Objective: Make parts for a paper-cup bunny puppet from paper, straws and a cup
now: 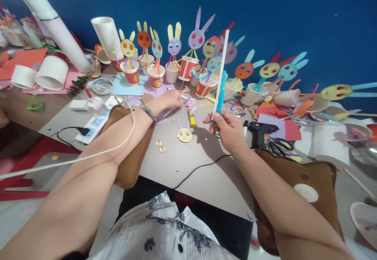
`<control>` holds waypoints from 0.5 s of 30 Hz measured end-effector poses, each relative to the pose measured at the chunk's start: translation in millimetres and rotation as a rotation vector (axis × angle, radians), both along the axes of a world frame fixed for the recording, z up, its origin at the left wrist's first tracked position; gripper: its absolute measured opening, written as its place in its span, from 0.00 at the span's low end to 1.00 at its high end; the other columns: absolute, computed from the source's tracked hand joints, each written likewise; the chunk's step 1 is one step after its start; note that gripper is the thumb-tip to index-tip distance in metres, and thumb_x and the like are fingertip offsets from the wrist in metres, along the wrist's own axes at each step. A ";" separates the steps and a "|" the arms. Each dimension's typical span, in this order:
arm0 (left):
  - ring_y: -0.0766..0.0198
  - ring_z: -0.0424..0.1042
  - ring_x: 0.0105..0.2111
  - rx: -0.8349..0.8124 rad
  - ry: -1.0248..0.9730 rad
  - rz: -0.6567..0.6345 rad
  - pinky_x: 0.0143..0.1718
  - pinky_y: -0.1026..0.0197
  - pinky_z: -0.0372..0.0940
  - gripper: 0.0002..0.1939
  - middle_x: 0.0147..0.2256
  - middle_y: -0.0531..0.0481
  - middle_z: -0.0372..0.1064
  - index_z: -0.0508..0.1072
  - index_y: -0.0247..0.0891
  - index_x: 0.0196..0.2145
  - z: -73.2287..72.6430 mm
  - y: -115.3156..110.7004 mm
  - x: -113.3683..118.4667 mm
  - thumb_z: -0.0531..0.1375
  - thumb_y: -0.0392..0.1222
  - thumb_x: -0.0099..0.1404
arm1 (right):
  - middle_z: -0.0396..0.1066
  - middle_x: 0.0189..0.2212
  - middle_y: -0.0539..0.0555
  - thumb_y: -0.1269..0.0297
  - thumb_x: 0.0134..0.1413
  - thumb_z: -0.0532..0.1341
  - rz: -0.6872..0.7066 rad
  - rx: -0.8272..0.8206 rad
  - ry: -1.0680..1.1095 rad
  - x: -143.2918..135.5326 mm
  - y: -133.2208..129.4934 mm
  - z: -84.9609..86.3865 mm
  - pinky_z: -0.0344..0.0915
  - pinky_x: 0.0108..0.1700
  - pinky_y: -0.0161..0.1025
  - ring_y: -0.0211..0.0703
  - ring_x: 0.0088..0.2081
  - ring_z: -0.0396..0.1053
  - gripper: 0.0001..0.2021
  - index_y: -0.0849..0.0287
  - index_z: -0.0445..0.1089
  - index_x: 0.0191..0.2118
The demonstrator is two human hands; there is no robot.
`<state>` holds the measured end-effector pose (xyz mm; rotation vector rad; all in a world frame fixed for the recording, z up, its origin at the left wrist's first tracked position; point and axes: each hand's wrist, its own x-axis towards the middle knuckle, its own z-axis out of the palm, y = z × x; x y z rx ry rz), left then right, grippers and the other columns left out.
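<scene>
My right hand [226, 128] holds a white stick [221, 69] upright together with a blue paper strip [221, 91], above the grey table [206, 173]. My left hand [169, 99] reaches forward to a pile of thin paper strips [188, 103] near the cups; its fingers rest on them, and whether they grip one is unclear. A bracelet circles that wrist. A yellow paper rabbit face [184, 134] and a glue stick [192, 118] lie between my hands.
A row of paper cups with paper rabbit heads [173, 67] lines the blue wall. A glue gun [260, 131] and scissors [279, 147] lie at right among paper scraps. A power strip [94, 124], stacked cups [107, 36] and rolls stand at left. Brown cushions sit under my forearms.
</scene>
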<state>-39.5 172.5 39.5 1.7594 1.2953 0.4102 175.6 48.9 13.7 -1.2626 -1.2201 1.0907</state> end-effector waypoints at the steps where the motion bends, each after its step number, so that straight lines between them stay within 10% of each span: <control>1: 0.69 0.56 0.19 0.009 0.012 0.013 0.25 0.63 0.48 0.18 0.11 0.59 0.52 0.61 0.39 0.14 2.0 0.9 -1.9 0.67 0.27 0.48 | 0.79 0.29 0.52 0.41 0.50 0.69 -0.001 -0.011 0.012 0.5 0.8 -0.4 0.62 0.21 0.33 0.32 0.18 0.66 0.22 0.57 0.74 0.36; 15: 0.73 0.70 0.20 -0.284 -0.615 -0.203 0.25 0.68 0.64 0.06 0.23 0.54 0.72 0.68 0.34 0.34 14.0 -44.4 24.5 0.63 0.36 0.68 | 0.81 0.34 0.54 0.43 0.45 0.73 0.025 -0.087 0.143 -2.7 0.8 2.2 0.64 0.21 0.33 0.32 0.19 0.67 0.22 0.57 0.76 0.35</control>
